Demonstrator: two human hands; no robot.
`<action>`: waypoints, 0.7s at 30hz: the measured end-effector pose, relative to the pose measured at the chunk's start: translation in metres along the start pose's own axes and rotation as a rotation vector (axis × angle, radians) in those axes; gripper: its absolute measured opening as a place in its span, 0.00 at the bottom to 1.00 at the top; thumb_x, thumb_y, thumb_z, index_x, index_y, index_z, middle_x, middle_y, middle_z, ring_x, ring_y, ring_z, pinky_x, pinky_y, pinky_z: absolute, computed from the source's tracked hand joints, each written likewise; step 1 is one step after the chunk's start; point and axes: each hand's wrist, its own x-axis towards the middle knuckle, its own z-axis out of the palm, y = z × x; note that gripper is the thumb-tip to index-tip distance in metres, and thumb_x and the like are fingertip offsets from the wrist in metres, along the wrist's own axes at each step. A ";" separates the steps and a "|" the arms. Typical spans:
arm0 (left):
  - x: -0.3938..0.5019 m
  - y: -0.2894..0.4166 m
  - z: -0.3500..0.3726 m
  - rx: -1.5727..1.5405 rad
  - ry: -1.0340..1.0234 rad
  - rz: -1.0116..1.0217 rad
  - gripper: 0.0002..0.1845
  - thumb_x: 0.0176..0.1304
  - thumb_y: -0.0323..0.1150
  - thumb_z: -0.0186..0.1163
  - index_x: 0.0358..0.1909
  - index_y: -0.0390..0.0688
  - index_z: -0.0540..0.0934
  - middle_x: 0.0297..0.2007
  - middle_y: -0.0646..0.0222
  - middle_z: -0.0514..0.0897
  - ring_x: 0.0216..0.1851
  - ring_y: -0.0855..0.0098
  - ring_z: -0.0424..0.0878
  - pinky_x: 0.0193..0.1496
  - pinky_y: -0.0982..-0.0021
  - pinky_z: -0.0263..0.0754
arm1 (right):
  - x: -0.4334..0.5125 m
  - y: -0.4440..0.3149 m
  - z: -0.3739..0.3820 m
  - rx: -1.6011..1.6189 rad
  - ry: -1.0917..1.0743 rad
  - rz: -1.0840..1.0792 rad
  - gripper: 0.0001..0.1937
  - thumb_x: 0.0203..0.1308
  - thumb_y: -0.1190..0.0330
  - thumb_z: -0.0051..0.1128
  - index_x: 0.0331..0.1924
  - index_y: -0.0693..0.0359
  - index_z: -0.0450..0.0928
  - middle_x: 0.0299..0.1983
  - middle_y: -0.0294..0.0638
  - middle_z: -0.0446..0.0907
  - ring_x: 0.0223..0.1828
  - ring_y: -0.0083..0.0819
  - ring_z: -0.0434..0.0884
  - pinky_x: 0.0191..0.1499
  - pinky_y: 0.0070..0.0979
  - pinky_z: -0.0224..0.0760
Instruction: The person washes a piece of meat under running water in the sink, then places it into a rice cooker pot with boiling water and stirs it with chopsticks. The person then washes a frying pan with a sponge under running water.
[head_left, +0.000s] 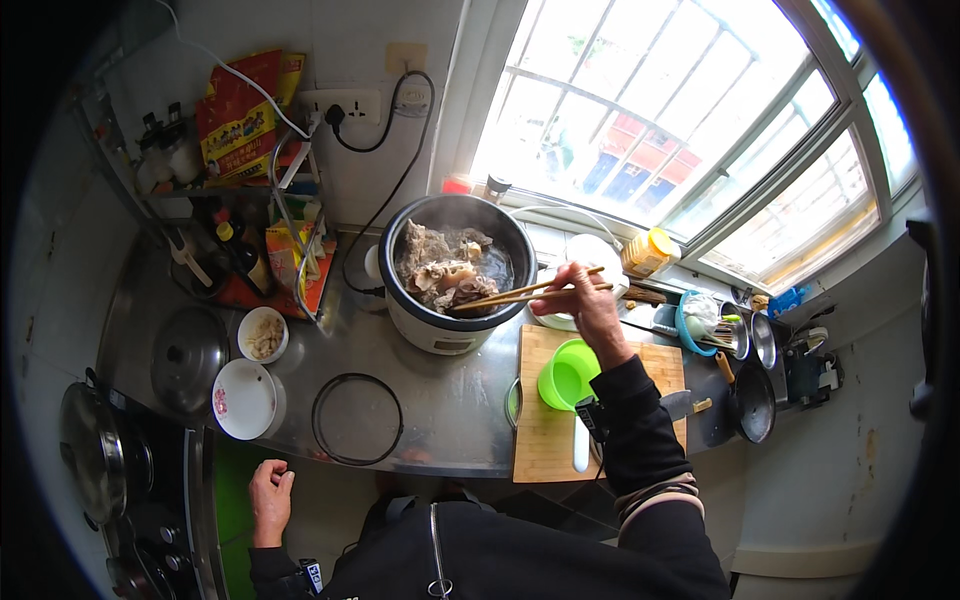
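My right hand (589, 300) holds a pair of wooden chopsticks (525, 294), whose tips reach into the open electric rice cooker (454, 337) and touch the pieces of bony meat (448, 274) in it. Liquid shows around the meat, and faint steam rises. Beneath my right forearm, a green plastic container (568, 375) with a pale handle stands on the bamboo cutting board (536, 450). My left hand (271, 495) hangs near the counter's front edge, fingers loosely curled, nothing visible in it. Nearest to it is a white bowl (244, 399) on the counter.
A small bowl of pale food (262, 335), a pot lid (190, 358) and a black ring (357, 418) lie left on the steel counter. The cooker's cord runs to the wall socket (360, 107). A cleaver (677, 405) rests on the board's right edge, beside pans (753, 401).
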 end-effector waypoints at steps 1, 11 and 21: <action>0.000 0.000 0.000 -0.009 -0.001 -0.001 0.11 0.56 0.21 0.68 0.41 0.35 0.81 0.35 0.63 0.82 0.30 0.68 0.77 0.39 0.66 0.75 | -0.002 0.001 0.008 -0.069 0.055 0.073 0.19 0.79 0.55 0.43 0.42 0.63 0.75 0.34 0.47 0.84 0.34 0.46 0.90 0.38 0.39 0.89; -0.003 0.001 -0.004 0.054 0.003 0.042 0.09 0.57 0.20 0.66 0.41 0.34 0.81 0.34 0.64 0.84 0.31 0.72 0.78 0.37 0.70 0.75 | 0.039 -0.014 -0.030 -0.468 0.294 -0.146 0.16 0.78 0.61 0.47 0.42 0.66 0.80 0.30 0.41 0.82 0.26 0.27 0.86 0.27 0.22 0.81; 0.001 -0.001 -0.004 -0.001 0.010 0.024 0.11 0.56 0.21 0.68 0.41 0.36 0.81 0.35 0.62 0.83 0.30 0.67 0.77 0.39 0.66 0.76 | 0.056 -0.015 0.002 -0.621 0.176 -0.245 0.15 0.76 0.61 0.51 0.36 0.63 0.81 0.23 0.34 0.79 0.22 0.19 0.80 0.25 0.19 0.75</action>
